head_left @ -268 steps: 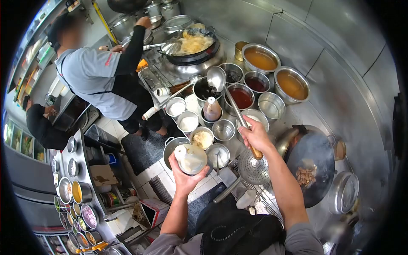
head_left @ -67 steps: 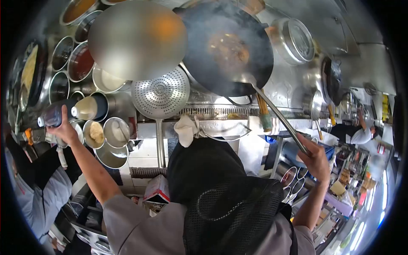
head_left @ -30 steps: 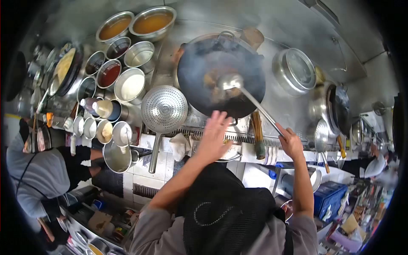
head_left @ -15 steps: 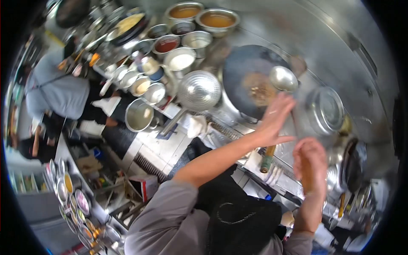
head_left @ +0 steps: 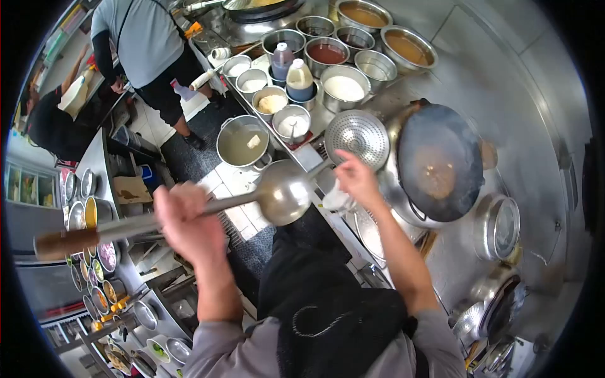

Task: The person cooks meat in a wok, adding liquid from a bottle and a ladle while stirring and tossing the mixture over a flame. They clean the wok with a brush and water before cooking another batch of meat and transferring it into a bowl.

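Observation:
My left hand (head_left: 192, 223) is wrapped round the metal shaft of a large ladle (head_left: 283, 194), raised in front of my body. The bowl points right and the wooden handle end points left. My right hand (head_left: 358, 181) is beside the perforated skimmer (head_left: 357, 140), near its handle, with the index finger stretched out and the fingers apart; it appears to hold nothing. Below that hand lies a white cloth (head_left: 337, 199). A dark wok (head_left: 413, 135) sits on the stove to the right, with brownish food (head_left: 437, 179) and smoke in it.
Bowls of sauces and powders, with a white powder bowl (head_left: 345, 87) among them, and two squeeze bottles stand along the counter. A pot of liquid (head_left: 242, 142) stands at the counter's edge. A co-worker (head_left: 142, 44) stands at upper left. Upturned metal bowls (head_left: 498, 227) lie at right.
Both hands have moved left, away from the wok. The ladle was at the wok and is now in my left hand. My right hand has come over beside the skimmer. The view has turned.

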{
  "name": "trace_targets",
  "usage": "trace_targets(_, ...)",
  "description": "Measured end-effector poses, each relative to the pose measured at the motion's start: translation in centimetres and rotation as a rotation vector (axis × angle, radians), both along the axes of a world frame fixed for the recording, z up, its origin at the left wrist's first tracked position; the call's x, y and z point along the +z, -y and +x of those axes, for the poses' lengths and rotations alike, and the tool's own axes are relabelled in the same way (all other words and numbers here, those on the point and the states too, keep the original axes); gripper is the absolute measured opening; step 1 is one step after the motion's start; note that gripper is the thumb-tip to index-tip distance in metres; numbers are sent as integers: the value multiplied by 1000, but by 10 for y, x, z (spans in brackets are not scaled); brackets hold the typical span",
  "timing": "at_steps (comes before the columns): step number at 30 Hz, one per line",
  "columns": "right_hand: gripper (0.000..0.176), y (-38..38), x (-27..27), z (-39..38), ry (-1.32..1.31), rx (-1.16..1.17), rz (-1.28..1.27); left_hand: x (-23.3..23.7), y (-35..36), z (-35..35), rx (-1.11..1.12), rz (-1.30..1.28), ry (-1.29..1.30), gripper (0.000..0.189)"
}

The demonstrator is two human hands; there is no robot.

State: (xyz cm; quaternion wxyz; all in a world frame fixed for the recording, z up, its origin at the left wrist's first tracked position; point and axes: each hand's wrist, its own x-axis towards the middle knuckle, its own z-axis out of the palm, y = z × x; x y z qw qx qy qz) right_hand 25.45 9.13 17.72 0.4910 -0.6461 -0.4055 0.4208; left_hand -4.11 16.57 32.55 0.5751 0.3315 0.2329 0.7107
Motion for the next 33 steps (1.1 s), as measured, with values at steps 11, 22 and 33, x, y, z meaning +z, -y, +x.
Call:
trace_targets(11,16,-196,-96,-30,97,-588,247,-76,-127,-131,52,-174,-28,40)
trace_targets(22,33,-176,-88,-24,39,-546,-9,-95,-201,-74,-85,-169,-42,43)
trace_targets(33,32,-154,-90,-24,-306,-643,81,-92,-209,-56,-44,-111,-145,43)
